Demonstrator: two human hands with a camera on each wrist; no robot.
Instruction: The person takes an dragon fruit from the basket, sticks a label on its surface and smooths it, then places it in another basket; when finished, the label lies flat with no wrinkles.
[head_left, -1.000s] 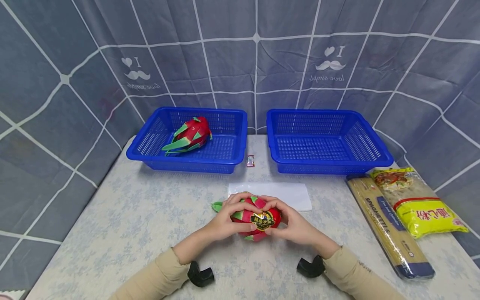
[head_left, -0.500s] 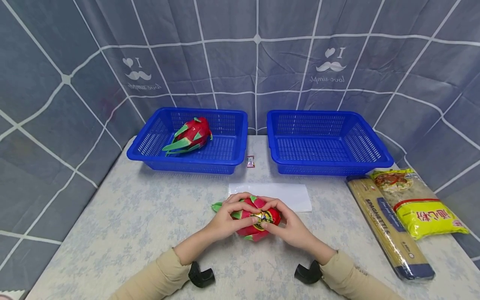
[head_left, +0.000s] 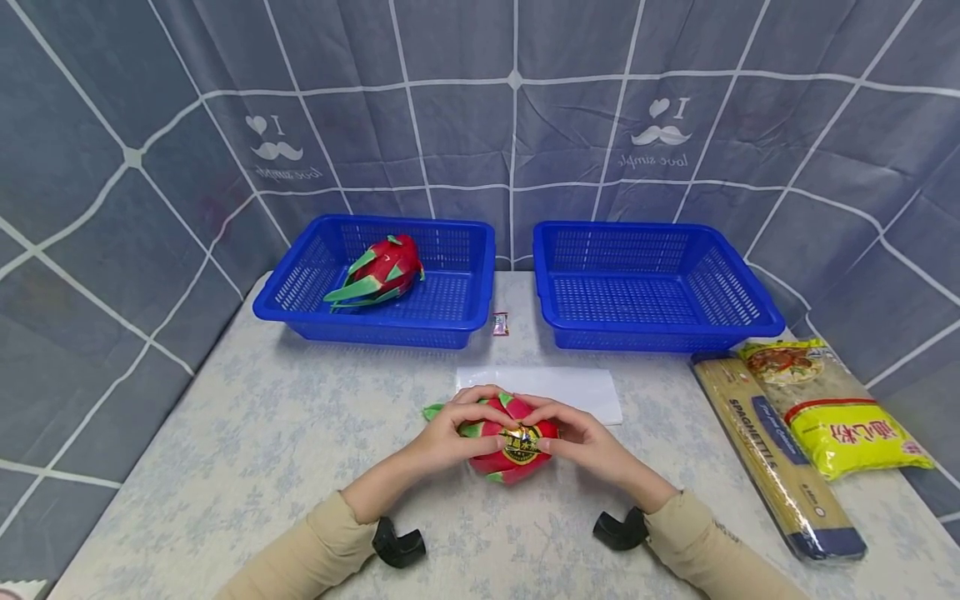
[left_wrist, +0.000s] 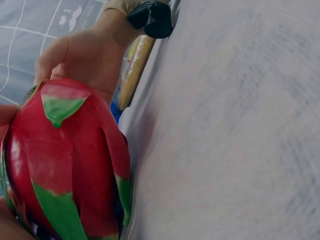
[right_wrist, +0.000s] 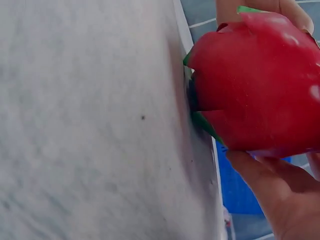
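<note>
Both hands hold a red dragon fruit (head_left: 489,463) with green-tipped scales, low over the near middle of the table. My left hand (head_left: 447,437) curls round its left side, thumb on the front by a black and gold label (head_left: 521,445). My right hand (head_left: 583,439) grips the right end, thumb at the label's edge. In the left wrist view the fruit (left_wrist: 75,155) fills the lower left, the right hand (left_wrist: 87,57) behind it. The right wrist view shows the fruit's smooth red side (right_wrist: 260,85) with fingers above and below.
Behind stand two blue baskets, the left (head_left: 382,332) holding another dragon fruit (head_left: 390,268), the right (head_left: 637,337) without contents. A small candy packet (head_left: 500,324) lies between them. A white sheet (head_left: 585,392) lies behind the hands; spaghetti (head_left: 776,458) and a yellow pasta bag (head_left: 847,425) are at right.
The held fruit has turned slightly, its label shifting a little left. My right thumb has moved from the fruit's lower right onto the label, then back to its right edge.
</note>
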